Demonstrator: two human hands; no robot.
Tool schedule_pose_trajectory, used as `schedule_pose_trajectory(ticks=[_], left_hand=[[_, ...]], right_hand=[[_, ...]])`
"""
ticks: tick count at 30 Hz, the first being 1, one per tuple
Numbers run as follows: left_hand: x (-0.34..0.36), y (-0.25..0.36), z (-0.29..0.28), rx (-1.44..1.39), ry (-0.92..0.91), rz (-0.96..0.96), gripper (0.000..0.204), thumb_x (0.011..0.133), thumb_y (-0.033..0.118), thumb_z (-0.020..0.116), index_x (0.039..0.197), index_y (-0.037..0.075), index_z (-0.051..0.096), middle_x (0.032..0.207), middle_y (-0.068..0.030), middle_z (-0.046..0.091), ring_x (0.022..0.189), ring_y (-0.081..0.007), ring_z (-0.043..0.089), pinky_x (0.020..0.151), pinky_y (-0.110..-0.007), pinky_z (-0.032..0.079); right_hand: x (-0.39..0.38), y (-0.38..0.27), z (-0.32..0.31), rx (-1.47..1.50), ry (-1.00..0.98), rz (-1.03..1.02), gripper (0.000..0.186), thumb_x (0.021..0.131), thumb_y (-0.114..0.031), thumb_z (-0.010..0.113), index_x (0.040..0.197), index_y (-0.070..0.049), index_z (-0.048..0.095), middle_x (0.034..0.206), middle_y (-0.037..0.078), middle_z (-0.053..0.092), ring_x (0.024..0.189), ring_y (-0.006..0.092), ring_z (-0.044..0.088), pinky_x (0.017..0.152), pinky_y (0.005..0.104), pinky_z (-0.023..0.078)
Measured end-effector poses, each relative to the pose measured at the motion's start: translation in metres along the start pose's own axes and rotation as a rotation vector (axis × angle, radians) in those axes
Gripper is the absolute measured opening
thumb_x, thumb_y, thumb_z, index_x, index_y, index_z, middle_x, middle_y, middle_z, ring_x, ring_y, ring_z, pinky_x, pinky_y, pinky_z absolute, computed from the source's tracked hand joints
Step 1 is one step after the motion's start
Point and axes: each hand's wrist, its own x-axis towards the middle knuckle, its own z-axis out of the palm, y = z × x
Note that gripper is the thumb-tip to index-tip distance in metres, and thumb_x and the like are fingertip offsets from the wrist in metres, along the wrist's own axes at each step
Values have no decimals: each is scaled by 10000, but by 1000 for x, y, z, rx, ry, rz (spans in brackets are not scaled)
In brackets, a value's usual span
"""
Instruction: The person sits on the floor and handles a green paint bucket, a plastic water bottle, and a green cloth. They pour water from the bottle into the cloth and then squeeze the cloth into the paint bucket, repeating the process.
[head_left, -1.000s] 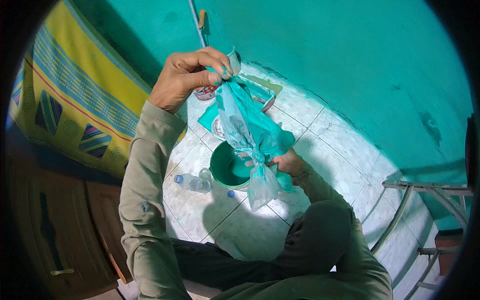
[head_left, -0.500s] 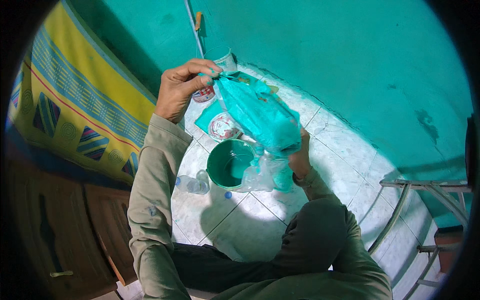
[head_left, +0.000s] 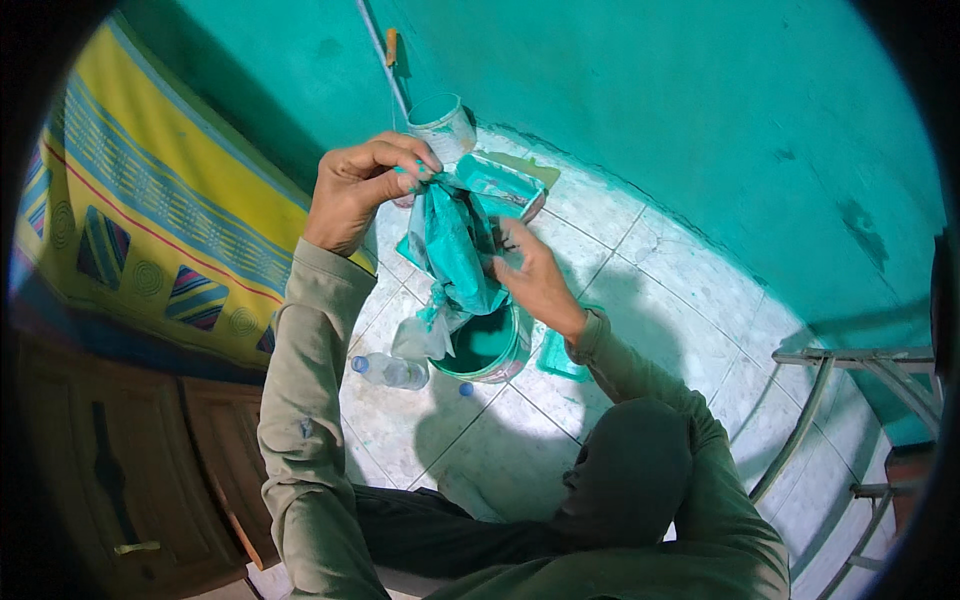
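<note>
Raised in front of me, my left hand is closed in a pinch on the gathered top of a paint-smeared teal plastic bag. Teal specks mark its fingertips. The bag hangs down over a bucket of teal paint, and its clear, crumpled lower end droops by the bucket's left rim. Against the bag's right side, my right hand has its fingers apart and bent; whether they touch the plastic is hard to see.
Behind the bag stand a teal-stained paint tray and a clear tub. A plastic bottle and blue cap lie on the tiles. A cloth-covered piece and wooden cabinet flank the left; a ladder the right.
The bag has swung from stretched out toward the right to hanging down. My right hand has come from beneath its far end to its side, nearer my left hand, which keeps its pinch.
</note>
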Motion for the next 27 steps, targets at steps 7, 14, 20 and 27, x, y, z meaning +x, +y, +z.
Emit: schedule_pose_trajectory(ticks=[7,14,20,27], left_hand=[[-25,-2,-37,-58,92,-23,101,812,96,718,839,25,652,977,-110,623,949,-203,578,846,-327,457],[-23,-14,-26,-162,125,17,89,814,65,715,875,7,687,994,-109,641,899,-183,590,818,-308,465],[-7,16,10,-43,164,-43,111,809,75,715,892,12,678,1003,-100,632,930,-184,587,860,-311,456],[4,26,22,123,215,-127,178,838,57,690,1007,-1,695,958,-65,669,863,-124,597,796,-245,463]], right_hand=[[17,-23,-26,-68,45,-81,164,939,-141,573,906,19,568,773,118,539,705,175,501,669,313,425],[22,-58,-41,212,42,50,299,959,-156,518,1199,15,565,1073,121,628,992,178,586,868,284,445],[-5,-57,-20,167,84,-100,389,878,-105,585,1251,-6,531,1141,118,603,1073,240,575,935,312,427],[42,-6,-14,-449,128,-122,335,855,-65,581,1173,36,548,1059,234,622,1014,384,604,870,389,457]])
